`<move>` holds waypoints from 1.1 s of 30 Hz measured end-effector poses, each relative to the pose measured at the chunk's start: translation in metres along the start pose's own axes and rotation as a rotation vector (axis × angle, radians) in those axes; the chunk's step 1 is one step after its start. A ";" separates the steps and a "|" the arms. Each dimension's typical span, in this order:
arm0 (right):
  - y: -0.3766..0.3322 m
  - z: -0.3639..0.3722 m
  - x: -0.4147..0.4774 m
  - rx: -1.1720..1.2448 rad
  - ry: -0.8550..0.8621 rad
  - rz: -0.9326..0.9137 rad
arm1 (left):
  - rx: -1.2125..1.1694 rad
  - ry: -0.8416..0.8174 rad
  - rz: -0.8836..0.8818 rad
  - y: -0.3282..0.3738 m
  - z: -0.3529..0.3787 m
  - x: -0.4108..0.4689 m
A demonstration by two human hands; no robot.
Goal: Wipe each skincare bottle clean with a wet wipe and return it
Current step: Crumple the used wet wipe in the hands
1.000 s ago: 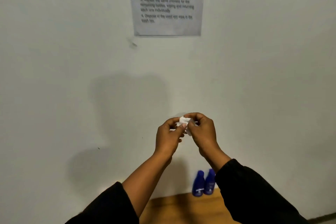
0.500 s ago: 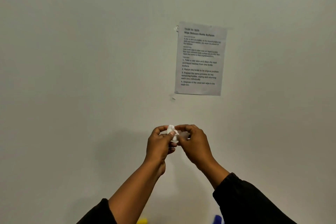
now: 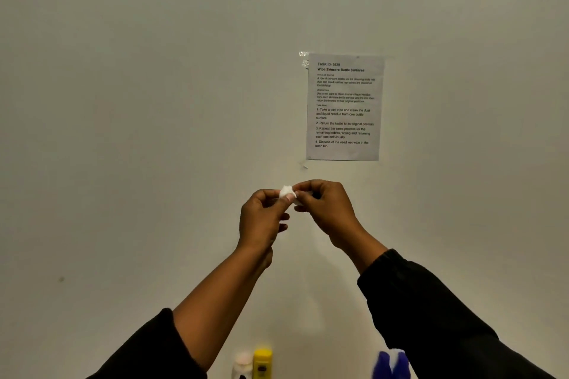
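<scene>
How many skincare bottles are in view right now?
4, all at the bottom edge: a pink-capped bottle, a yellow bottle beside it, then further right, blurred, a left blue bottle and a right blue bottle. More may lie below the frame.

Two arms reach forward and up from the bottom edge. The left sleeve (image 3: pixel 144 354) is dark and ends near the elbow, leaving the forearm bare. The right sleeve (image 3: pixel 437 323) is dark and ends near the wrist. The left hand (image 3: pixel 261 218) and right hand (image 3: pixel 326 209) meet at centre, backs toward the camera. The fingers and thumb of each hand curl inward, pinching one small crumpled white wet wipe (image 3: pixel 286 192) between them.
</scene>
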State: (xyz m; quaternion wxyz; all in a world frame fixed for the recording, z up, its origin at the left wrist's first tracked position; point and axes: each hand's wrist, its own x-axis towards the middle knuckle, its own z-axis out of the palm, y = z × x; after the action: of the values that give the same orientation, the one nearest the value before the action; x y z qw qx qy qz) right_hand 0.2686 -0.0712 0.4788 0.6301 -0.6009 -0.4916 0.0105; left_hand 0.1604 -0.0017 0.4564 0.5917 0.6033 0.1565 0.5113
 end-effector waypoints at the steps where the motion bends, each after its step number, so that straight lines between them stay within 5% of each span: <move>1: -0.003 0.002 -0.002 0.005 -0.048 0.000 | -0.007 0.016 -0.008 0.003 -0.002 -0.002; 4: -0.011 0.010 -0.006 -0.040 -0.116 -0.023 | -0.027 0.034 -0.028 0.012 -0.012 -0.004; 14: -0.022 0.060 0.007 0.121 0.079 -0.043 | 0.032 -0.015 0.000 0.030 -0.063 0.007; 21: -0.010 0.146 0.012 0.166 -0.094 -0.012 | 0.058 0.057 -0.039 0.012 -0.136 0.041; 33: 0.100 0.313 -0.015 0.292 -0.116 0.287 | 0.108 0.141 -0.373 -0.114 -0.292 0.078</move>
State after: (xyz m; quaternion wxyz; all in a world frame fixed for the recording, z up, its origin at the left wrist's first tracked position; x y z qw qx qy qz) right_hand 0.1209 0.1816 0.3289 0.6731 -0.5655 -0.4297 0.2059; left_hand 0.0072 0.2508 0.3249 0.6305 0.5575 0.3336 0.4247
